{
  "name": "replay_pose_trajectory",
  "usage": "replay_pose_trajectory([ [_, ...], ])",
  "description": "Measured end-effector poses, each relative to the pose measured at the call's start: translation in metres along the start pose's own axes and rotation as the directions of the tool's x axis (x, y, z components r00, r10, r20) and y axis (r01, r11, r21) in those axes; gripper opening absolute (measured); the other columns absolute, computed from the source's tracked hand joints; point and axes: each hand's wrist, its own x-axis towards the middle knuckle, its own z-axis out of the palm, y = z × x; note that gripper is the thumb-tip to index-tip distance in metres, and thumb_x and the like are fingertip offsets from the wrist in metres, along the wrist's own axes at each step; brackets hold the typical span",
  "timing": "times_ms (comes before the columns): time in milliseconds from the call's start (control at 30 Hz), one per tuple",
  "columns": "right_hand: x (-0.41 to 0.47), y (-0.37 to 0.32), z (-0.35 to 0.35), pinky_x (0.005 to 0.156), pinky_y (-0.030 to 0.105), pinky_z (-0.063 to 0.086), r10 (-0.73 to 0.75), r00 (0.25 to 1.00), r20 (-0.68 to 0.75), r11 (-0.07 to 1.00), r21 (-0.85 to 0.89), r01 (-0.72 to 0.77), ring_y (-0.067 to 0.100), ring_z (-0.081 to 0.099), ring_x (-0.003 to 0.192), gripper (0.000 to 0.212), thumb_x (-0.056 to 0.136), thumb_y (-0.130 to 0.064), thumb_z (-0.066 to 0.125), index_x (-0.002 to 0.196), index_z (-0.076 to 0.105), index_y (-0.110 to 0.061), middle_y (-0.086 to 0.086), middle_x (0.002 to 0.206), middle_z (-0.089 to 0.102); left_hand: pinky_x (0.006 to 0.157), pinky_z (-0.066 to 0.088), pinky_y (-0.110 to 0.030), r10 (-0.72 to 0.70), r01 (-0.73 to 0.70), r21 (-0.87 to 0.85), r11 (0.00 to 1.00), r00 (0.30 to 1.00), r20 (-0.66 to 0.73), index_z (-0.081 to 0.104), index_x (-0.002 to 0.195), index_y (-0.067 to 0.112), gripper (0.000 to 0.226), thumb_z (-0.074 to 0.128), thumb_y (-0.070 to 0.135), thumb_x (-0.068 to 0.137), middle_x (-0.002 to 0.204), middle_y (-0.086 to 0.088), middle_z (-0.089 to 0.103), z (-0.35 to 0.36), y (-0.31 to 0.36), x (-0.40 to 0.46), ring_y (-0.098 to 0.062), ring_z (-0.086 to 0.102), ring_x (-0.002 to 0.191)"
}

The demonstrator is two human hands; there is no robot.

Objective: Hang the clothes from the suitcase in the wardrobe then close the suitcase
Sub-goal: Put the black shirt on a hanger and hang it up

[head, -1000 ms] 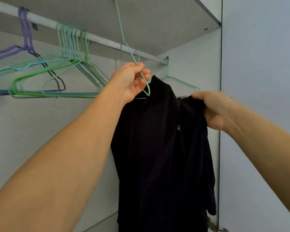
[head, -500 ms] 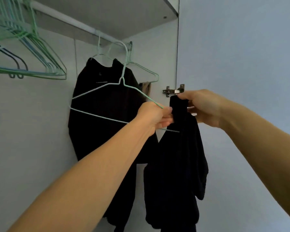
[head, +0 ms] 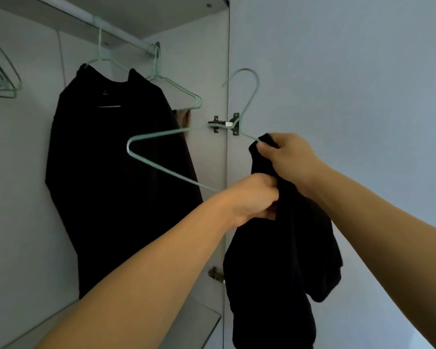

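The black garment (head: 282, 248) hangs limp in front of the open wardrobe door (head: 337, 71), held up between both hands, well clear of the rail (head: 86, 20). It looks soft and light: it folds on itself and droops straight down, so it probably gives no support of its own and will slide off thin wire if not spread. The right hand (head: 290, 157) pinches its top edge, fingers curled on the cloth beside one end of the pale green wire hanger (head: 161, 170). The left hand (head: 252, 200) grips the hanger's lower bar together with a fold of cloth. The hanger looks thin, springy and smooth, best held at the bar or neck. Another black garment (head: 111, 172) already hangs from the rail.
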Motion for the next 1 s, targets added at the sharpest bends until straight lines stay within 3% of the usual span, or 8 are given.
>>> replay_pose_trajectory([
  [133,0.012,0.016,-0.024,0.067,0.031,0.041,0.053,0.982,-0.182,0.993,0.116,-0.032,0.019,0.05,0.07,0.024,0.096,-0.026,0.051,0.085,0.061,-0.006,0.002,0.07,0.053,0.091,0.054,-0.034,-0.043,0.045,-0.006,0.999,0.97,0.239,0.059,0.117,0.009,0.028,0.045,0.025,0.1,0.112,-0.015,0.066,-0.004,-0.019,-0.003,-0.026,0.065,0.101],
  [233,0.017,0.019,-0.046,0.066,0.033,0.043,0.085,0.962,-0.261,0.976,0.216,-0.028,0.019,0.049,0.068,0.034,0.092,-0.035,0.055,0.081,0.06,-0.003,0.006,0.07,0.05,0.1,0.046,-0.028,-0.203,0.007,0.43,0.903,0.888,0.412,0.057,0.126,0.014,0.034,0.054,0.029,0.096,0.12,-0.002,0.064,-0.001,-0.038,-0.005,-0.015,0.061,0.109],
  [333,0.017,0.019,-0.067,0.057,0.029,0.038,0.086,0.957,-0.277,0.962,0.272,-0.007,0.016,0.042,0.057,0.039,0.091,-0.041,0.056,0.063,0.043,-0.017,-0.003,0.057,0.044,0.103,0.041,-0.029,-0.383,-0.135,0.842,0.522,0.845,0.373,0.049,0.135,0.015,0.048,0.061,0.032,0.091,0.13,0.0,0.056,0.003,-0.056,-0.002,-0.017,0.052,0.119],
  [433,0.013,0.022,-0.084,0.053,0.029,0.024,0.048,0.964,-0.26,0.966,0.259,0.022,0.015,0.027,0.051,0.049,0.09,-0.049,0.055,0.058,0.027,-0.024,-0.003,0.054,0.029,0.105,0.033,-0.033,-0.415,-0.133,0.985,0.106,0.895,0.166,0.045,0.137,0.014,0.05,0.053,0.037,0.094,0.129,-0.003,0.053,-0.003,-0.058,0.001,-0.021,0.047,0.118],
  [600,-0.005,0.044,-0.105,0.054,0.029,0.024,-0.045,0.997,-0.065,0.975,-0.219,0.03,0.012,0.027,0.049,0.057,0.087,-0.061,0.051,0.058,0.031,-0.016,0.003,0.058,0.027,0.112,0.011,-0.05,-0.231,0.023,0.983,-0.184,0.971,-0.066,0.059,0.106,0.027,0.026,0.041,0.044,0.098,0.107,0.003,0.06,-0.045,-0.029,0.003,-0.019,0.049,0.115],
  [700,-0.014,0.062,-0.116,0.056,0.03,0.028,-0.055,0.998,-0.021,0.921,-0.386,0.042,0.016,0.033,0.053,0.068,0.089,-0.06,0.046,0.066,0.039,0.004,0.008,0.059,0.034,0.105,0.028,-0.048,-0.159,0.064,0.925,-0.376,0.978,-0.132,0.06,0.109,0.028,0.03,0.041,0.047,0.097,0.116,0.004,0.055,-0.071,-0.019,0.001,-0.019,0.05,0.114],
  [800,-0.02,0.075,-0.125,0.059,0.032,0.031,-0.093,0.995,-0.035,0.884,-0.462,0.066,0.022,0.039,0.058,0.07,0.092,-0.057,0.041,0.068,0.039,0.009,0.013,0.06,0.04,0.089,0.043,-0.033,-0.033,0.117,0.926,-0.358,0.99,-0.138,0.06,0.116,0.028,0.027,0.047,0.041,0.095,0.135,0.001,0.045,-0.086,-0.014,-0.003,-0.02,0.048,0.118],
  [1000,-0.023,0.087,-0.134,0.061,0.039,0.041,-0.149,0.976,-0.161,0.78,-0.626,0.016,0.028,0.049,0.064,0.064,0.09,-0.062,0.039,0.06,0.048,-0.005,0.01,0.057,0.051,0.096,0.044,-0.038,-0.027,0.148,0.941,-0.304,0.986,-0.164,0.055,0.127,0.029,0.033,0.049,0.037,0.096,0.155,0.003,0.023,-0.083,0.009,-0.015,-0.021,0.032,0.131],
])
